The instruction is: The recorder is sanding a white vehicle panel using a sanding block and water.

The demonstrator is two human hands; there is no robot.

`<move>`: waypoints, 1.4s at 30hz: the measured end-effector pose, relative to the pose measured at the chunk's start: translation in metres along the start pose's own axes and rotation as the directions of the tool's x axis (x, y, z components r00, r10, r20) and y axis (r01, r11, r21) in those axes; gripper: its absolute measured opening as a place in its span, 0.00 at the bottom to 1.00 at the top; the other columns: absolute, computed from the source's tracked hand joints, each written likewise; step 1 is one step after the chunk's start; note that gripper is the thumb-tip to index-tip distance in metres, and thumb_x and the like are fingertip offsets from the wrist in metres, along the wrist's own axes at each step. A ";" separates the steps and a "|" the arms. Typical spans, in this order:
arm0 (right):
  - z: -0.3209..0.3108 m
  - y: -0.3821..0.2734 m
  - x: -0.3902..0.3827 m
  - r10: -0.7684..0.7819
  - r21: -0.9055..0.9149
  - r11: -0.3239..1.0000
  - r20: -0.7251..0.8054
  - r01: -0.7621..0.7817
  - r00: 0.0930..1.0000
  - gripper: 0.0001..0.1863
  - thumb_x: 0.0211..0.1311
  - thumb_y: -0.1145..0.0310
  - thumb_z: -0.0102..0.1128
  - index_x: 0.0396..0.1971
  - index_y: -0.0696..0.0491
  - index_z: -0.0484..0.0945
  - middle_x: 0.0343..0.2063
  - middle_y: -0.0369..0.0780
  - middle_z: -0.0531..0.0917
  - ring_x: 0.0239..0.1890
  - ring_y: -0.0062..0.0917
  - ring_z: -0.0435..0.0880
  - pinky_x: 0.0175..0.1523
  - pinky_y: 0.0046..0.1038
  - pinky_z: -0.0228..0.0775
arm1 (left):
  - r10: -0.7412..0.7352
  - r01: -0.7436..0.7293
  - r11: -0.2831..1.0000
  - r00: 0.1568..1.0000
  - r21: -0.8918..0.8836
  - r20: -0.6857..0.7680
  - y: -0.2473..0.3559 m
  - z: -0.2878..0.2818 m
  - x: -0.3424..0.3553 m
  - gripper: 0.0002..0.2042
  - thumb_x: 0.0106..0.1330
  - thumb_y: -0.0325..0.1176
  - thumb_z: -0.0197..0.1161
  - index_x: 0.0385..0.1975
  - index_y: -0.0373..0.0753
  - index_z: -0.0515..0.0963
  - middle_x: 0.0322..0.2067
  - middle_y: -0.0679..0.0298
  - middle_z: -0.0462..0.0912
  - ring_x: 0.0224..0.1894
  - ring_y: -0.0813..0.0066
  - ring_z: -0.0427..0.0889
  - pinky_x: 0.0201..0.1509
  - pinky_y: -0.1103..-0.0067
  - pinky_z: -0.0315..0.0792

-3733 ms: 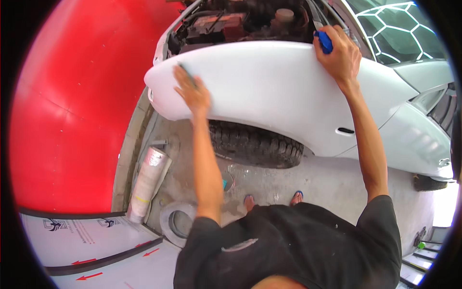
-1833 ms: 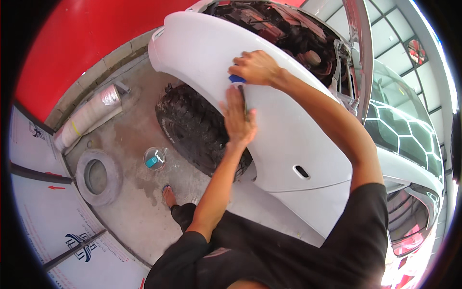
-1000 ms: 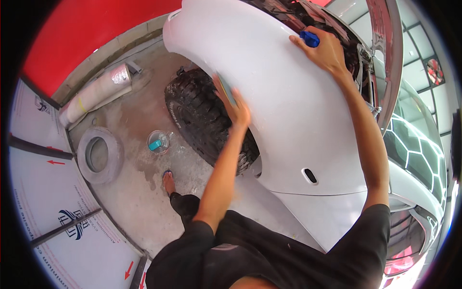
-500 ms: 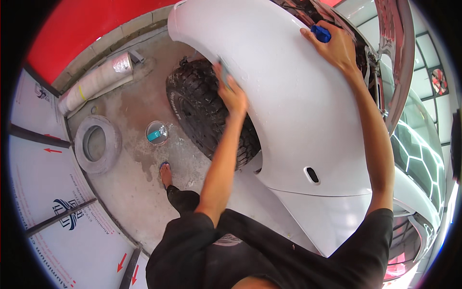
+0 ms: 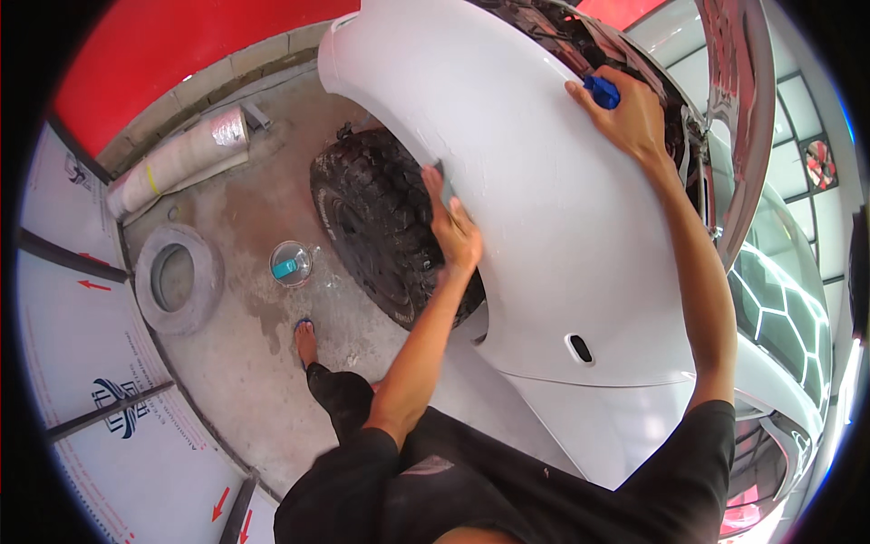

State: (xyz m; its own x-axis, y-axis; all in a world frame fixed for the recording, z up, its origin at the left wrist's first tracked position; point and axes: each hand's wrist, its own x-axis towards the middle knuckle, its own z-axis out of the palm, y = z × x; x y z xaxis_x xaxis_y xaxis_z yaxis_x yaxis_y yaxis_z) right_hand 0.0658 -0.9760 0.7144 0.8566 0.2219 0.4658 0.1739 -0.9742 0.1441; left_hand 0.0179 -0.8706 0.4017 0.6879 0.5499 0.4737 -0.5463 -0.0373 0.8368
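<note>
A white car fender (image 5: 562, 236) with beads of water on it curves over a black knobbly tyre (image 5: 376, 208). On its wheel-arch edge lies my left hand (image 5: 458, 231), fingers closed over a thin grey-green sheet or pad (image 5: 445, 181) pressed to the paint; its exact kind is not clear. My right hand (image 5: 628, 113) rests at the fender's upper edge beside the engine bay. Between its thumb and fingers sits a small blue object (image 5: 601, 92), mostly covered, whose kind I cannot make out.
A clear round tub (image 5: 291, 264) with a teal item (image 5: 285, 268) in it stands on the wet concrete floor near my foot (image 5: 305, 343). Beyond are a loose grey tyre (image 5: 204, 281) and a wrapped roll (image 5: 181, 159). A raised hood (image 5: 748, 109) borders the right side.
My left hand has slid nearer to me along the wheel-arch edge with the thin pad. My right hand keeps its place on the fender with the blue object; the whole view has shifted slightly.
</note>
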 end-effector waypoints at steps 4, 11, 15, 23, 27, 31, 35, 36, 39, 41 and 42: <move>-0.001 -0.008 0.004 -0.024 0.007 1.000 -0.006 0.024 1.000 0.28 0.57 0.38 0.67 0.37 0.52 0.87 0.29 0.44 0.87 0.33 0.41 0.87 0.42 0.38 0.77 | -0.245 0.246 0.964 0.969 -0.099 0.026 -0.035 -0.018 0.124 0.26 0.80 0.35 0.43 0.73 0.27 0.55 0.69 0.37 0.65 0.71 0.43 0.67 0.73 0.64 0.63; -0.005 -0.002 -0.001 0.013 0.028 1.000 0.025 -0.014 1.000 0.27 0.57 0.40 0.67 0.32 0.52 0.85 0.27 0.41 0.86 0.30 0.40 0.85 0.38 0.37 0.76 | -0.043 0.040 0.998 0.998 -0.055 -0.043 -0.011 0.005 0.023 0.30 0.82 0.44 0.39 0.72 0.23 0.55 0.70 0.32 0.59 0.76 0.42 0.54 0.78 0.62 0.53; 0.003 -0.020 0.008 -0.073 0.034 0.997 -0.021 0.074 0.997 0.26 0.57 0.40 0.68 0.34 0.52 0.85 0.29 0.40 0.86 0.32 0.40 0.86 0.39 0.38 0.76 | -0.285 0.286 0.934 0.958 0.216 -0.035 -0.082 -0.050 0.169 0.22 0.79 0.35 0.44 0.67 0.30 0.67 0.57 0.38 0.78 0.59 0.43 0.80 0.62 0.65 0.73; 0.001 -0.007 0.001 -0.032 0.006 0.999 -0.024 0.032 0.999 0.25 0.57 0.41 0.68 0.32 0.52 0.85 0.29 0.41 0.86 0.32 0.40 0.86 0.40 0.38 0.77 | 0.029 -0.021 0.996 0.995 0.085 -0.097 -0.012 -0.006 0.022 0.24 0.82 0.37 0.42 0.66 0.22 0.66 0.65 0.38 0.70 0.69 0.43 0.68 0.72 0.62 0.65; 0.000 -0.009 0.003 -0.019 0.017 1.000 -0.025 0.020 0.999 0.25 0.57 0.41 0.68 0.32 0.52 0.85 0.28 0.41 0.86 0.31 0.40 0.86 0.40 0.37 0.77 | -0.262 0.263 0.957 0.965 0.120 -0.027 -0.048 -0.032 0.138 0.25 0.82 0.39 0.42 0.66 0.21 0.65 0.62 0.35 0.72 0.66 0.42 0.73 0.69 0.64 0.69; -0.001 -0.007 0.001 0.014 0.007 1.000 0.005 -0.014 1.000 0.26 0.57 0.41 0.68 0.32 0.52 0.85 0.27 0.41 0.86 0.31 0.40 0.86 0.40 0.37 0.77 | -0.078 0.079 0.994 0.997 0.072 -0.013 -0.020 -0.021 0.082 0.25 0.82 0.38 0.41 0.66 0.21 0.64 0.67 0.36 0.66 0.70 0.41 0.66 0.72 0.62 0.65; -0.003 0.000 -0.001 -0.003 0.022 1.000 0.001 0.003 1.000 0.26 0.57 0.40 0.68 0.33 0.52 0.85 0.28 0.42 0.86 0.32 0.40 0.86 0.40 0.38 0.77 | -0.028 0.025 0.998 0.999 0.056 0.046 -0.012 -0.019 0.033 0.24 0.82 0.35 0.41 0.67 0.22 0.64 0.68 0.35 0.63 0.71 0.42 0.65 0.74 0.62 0.63; -0.003 -0.001 0.001 -0.005 0.036 0.999 0.001 0.005 1.000 0.26 0.57 0.40 0.68 0.33 0.51 0.85 0.28 0.42 0.86 0.32 0.40 0.87 0.40 0.38 0.77 | -0.019 0.018 0.999 1.000 0.038 0.021 -0.019 -0.021 0.066 0.23 0.81 0.35 0.42 0.67 0.22 0.64 0.68 0.35 0.64 0.71 0.43 0.65 0.73 0.63 0.63; 0.001 -0.008 0.005 -0.024 -0.006 1.000 -0.020 0.024 1.000 0.26 0.57 0.39 0.67 0.35 0.50 0.86 0.29 0.42 0.87 0.32 0.40 0.87 0.40 0.38 0.78 | -0.189 0.182 0.976 0.981 0.121 0.045 -0.032 -0.037 0.132 0.23 0.80 0.33 0.44 0.66 0.22 0.65 0.68 0.37 0.65 0.71 0.44 0.65 0.74 0.66 0.63; 0.005 -0.004 0.002 -0.027 0.005 1.000 -0.025 0.027 0.999 0.26 0.57 0.39 0.67 0.35 0.50 0.87 0.29 0.42 0.87 0.32 0.40 0.88 0.41 0.38 0.78 | -0.118 0.114 0.992 0.991 0.062 0.065 -0.024 -0.035 0.107 0.23 0.81 0.33 0.43 0.67 0.22 0.63 0.70 0.37 0.61 0.73 0.43 0.61 0.76 0.63 0.58; 0.004 0.004 0.000 -0.034 -0.001 0.999 -0.038 0.034 0.999 0.26 0.57 0.39 0.67 0.36 0.49 0.87 0.29 0.42 0.88 0.33 0.40 0.88 0.41 0.38 0.78 | -0.053 0.054 0.999 0.995 -0.007 0.089 -0.005 -0.024 0.065 0.23 0.81 0.34 0.43 0.68 0.22 0.63 0.71 0.36 0.59 0.74 0.42 0.58 0.78 0.61 0.55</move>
State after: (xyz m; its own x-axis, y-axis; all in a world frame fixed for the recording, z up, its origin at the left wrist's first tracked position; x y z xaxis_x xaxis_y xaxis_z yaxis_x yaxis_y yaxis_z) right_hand 0.0688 -0.9798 0.7116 0.8309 0.2566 0.4938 0.2026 -0.9659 0.1611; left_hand 0.0541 -0.8149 0.4222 0.7557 0.4749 0.4510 -0.5116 -0.0020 0.8592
